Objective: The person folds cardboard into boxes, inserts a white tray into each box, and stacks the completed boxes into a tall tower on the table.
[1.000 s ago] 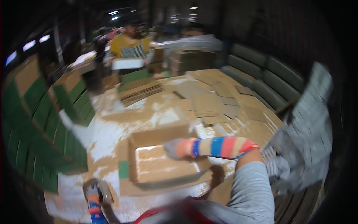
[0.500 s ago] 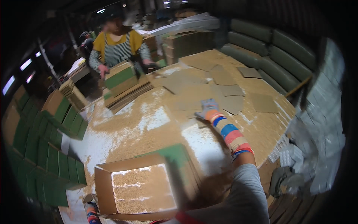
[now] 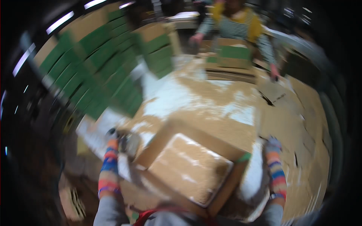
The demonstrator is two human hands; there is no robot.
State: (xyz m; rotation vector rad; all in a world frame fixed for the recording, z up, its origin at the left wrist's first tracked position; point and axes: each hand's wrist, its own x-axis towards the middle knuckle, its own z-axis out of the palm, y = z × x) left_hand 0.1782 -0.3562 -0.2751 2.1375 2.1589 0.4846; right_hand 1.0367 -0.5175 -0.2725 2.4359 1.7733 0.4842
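An open cardboard carton (image 3: pixel 230 147) stands tilted to the view in front of me. Inside it a white-edged tray (image 3: pixel 230 165) is filled with tan, crumbly material in rows. At the carton's left side my left hand (image 3: pixel 114 136), gloved, is closed round what looks like a tape dispenser (image 3: pixel 130 144), smeared by motion. My right hand (image 3: pixel 273 144), in a grey glove, is right of the carton, over the table near flat cardboard sheets (image 3: pixel 281 109). Blur hides how its fingers lie. Striped sleeves cover both forearms.
Green-and-tan cartons (image 3: pixel 98 41) are stacked at the left. Across the table (image 3: pixel 162 90), strewn with tan crumbs, a person (image 3: pixel 235 22) stands behind a carton (image 3: pixel 233 54) on flattened cardboard (image 3: pixel 230 75). That person's hand (image 3: pixel 274 71) is near the sheets.
The view has swung left. My right hand has drawn back from the far cardboard sheets to the carton's right side. My left hand now shows fully, with the tool. The person opposite has spread both arms.
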